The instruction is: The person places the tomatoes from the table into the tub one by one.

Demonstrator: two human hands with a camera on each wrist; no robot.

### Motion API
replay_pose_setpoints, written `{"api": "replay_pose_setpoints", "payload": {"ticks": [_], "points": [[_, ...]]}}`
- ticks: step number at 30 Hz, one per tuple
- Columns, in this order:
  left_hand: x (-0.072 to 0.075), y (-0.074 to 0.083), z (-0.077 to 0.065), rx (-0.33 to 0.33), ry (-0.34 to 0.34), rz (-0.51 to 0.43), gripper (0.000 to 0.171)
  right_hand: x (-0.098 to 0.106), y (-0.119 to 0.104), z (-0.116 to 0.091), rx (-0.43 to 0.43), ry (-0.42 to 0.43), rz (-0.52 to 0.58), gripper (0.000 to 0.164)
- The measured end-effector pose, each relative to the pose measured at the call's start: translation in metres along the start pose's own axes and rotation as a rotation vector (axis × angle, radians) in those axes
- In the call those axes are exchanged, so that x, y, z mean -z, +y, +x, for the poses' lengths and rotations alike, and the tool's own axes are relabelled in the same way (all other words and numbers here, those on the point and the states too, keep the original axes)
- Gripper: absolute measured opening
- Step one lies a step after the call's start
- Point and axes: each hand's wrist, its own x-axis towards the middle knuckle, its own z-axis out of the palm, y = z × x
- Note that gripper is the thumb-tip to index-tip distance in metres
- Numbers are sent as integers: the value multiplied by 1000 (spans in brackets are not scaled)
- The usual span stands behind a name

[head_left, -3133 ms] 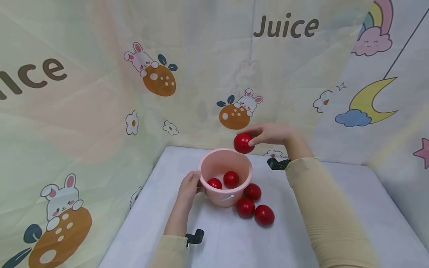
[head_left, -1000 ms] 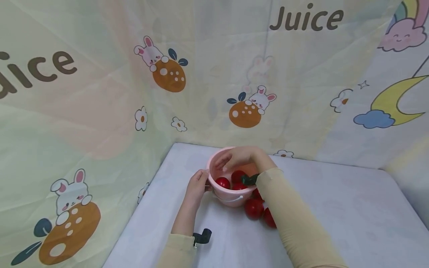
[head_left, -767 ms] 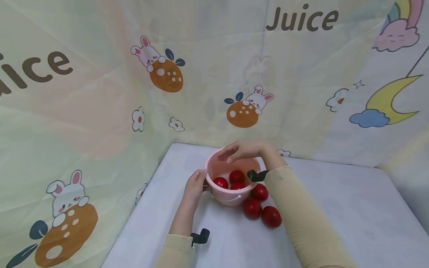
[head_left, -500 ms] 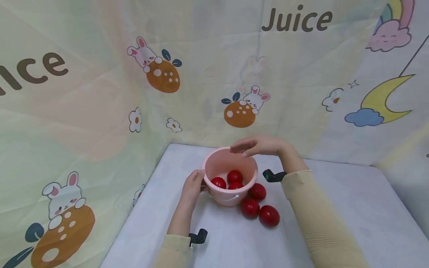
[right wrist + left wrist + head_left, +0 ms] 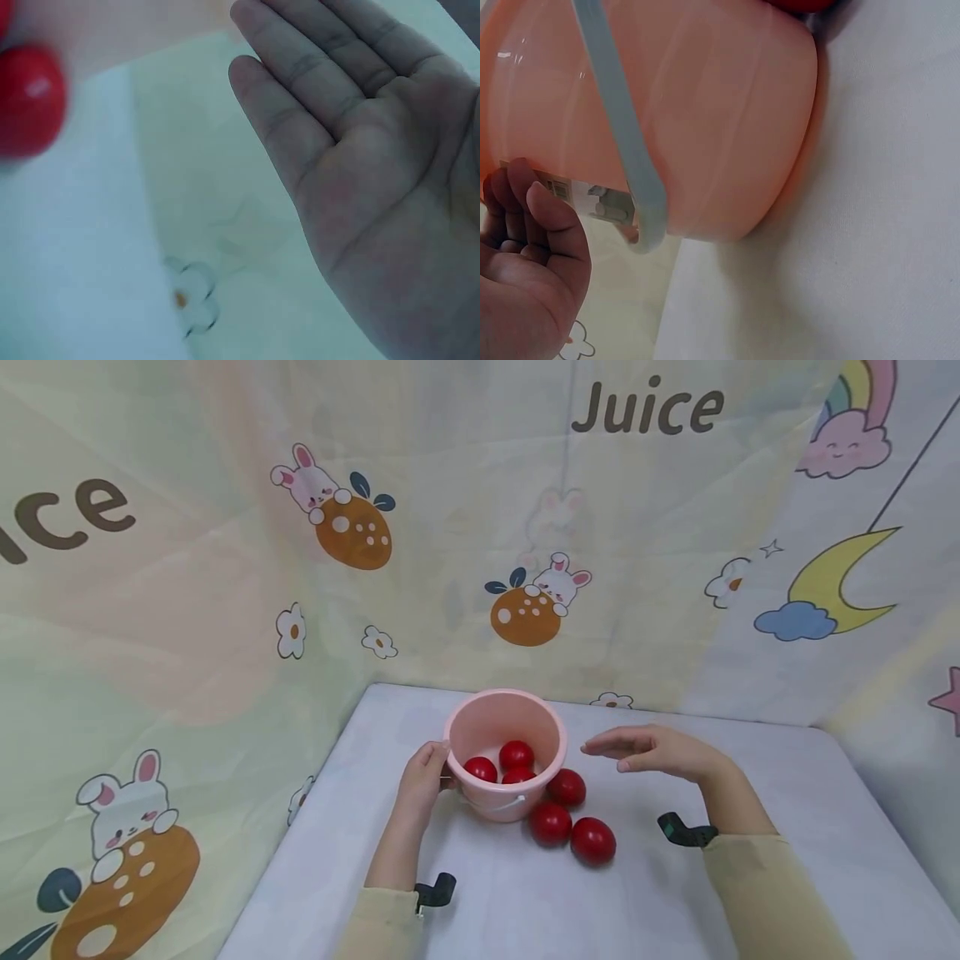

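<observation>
A pink bucket [image 5: 504,806] stands on the white table with three glossy red balls inside, one of them the ball [image 5: 517,755] near the middle. My left hand [image 5: 422,778] grips its left rim; in the left wrist view the curled fingers [image 5: 549,206] lie against the wall by a label. My right hand [image 5: 660,753] is to the right of the bucket, above the table, with nothing in it. Its straight fingers point at the bucket, and the bare palm [image 5: 382,172] shows in the right wrist view.
Three more red balls lie by the bucket's front right: one ball [image 5: 567,787] close to its wall, another ball [image 5: 551,824] in front, and a third ball [image 5: 593,842] nearest me. The bucket's pale handle [image 5: 619,112] hangs down. A printed cloth [image 5: 450,527] surrounds the table [image 5: 510,902].
My right hand has let a red ball go into the bucket, then drawn out of it and moved right and toward me, empty. The left hand has stayed on the rim.
</observation>
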Motion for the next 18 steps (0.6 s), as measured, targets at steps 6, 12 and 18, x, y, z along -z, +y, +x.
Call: {"api": "replay_pose_setpoints", "payload": {"ticks": [6,12,18], "points": [[0,-1,0,-4,3,-4,51,-35,31,-21,-176,3,21,53],[-1,-1,-1,-17,7,-4,51,-63,51,-29,-275,53,38,62],[-2,-1,-2,-27,8,-4,53,-79,59,-31,-309,116,58,68]]}}
